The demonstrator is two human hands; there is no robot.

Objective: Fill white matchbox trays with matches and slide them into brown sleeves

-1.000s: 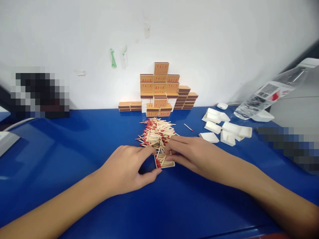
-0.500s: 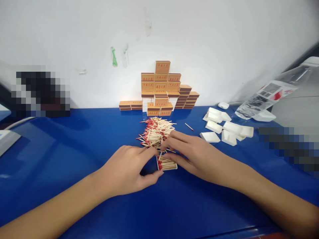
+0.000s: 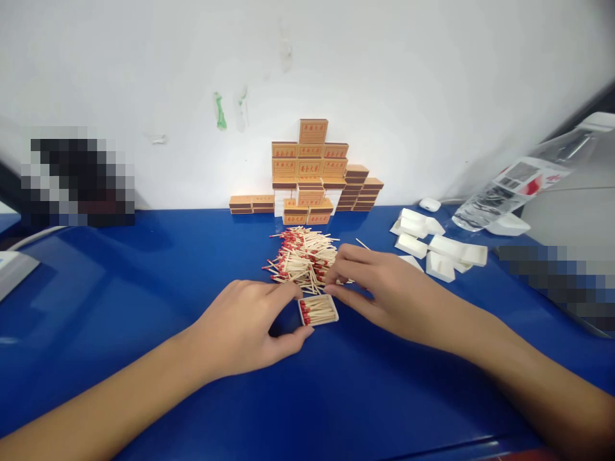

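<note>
A small white matchbox tray (image 3: 336, 318) lies on the blue table, filled with red-tipped matches (image 3: 318, 310). My left hand (image 3: 250, 326) grips its left end, index finger at the far corner and thumb at the near one. Just beyond the tray is a loose heap of matches (image 3: 310, 253), most heads pointing left. At the heap's near right edge, my right hand (image 3: 377, 282) has its thumb and fingers drawn together beside the tray's far right corner. Whatever is between those fingertips is too small to make out.
Against the wall stand stacked orange matchboxes (image 3: 310, 168). Several white trays (image 3: 412, 245) lie to the right, near a white earphone case (image 3: 429, 204) and a leaning plastic water bottle (image 3: 509, 182). A single match (image 3: 362, 243) lies beyond my right hand.
My right hand has drawn back to the right from over the tray, uncovering its matches. The tray has turned slightly and shifted a little left; my left hand keeps its hold.
</note>
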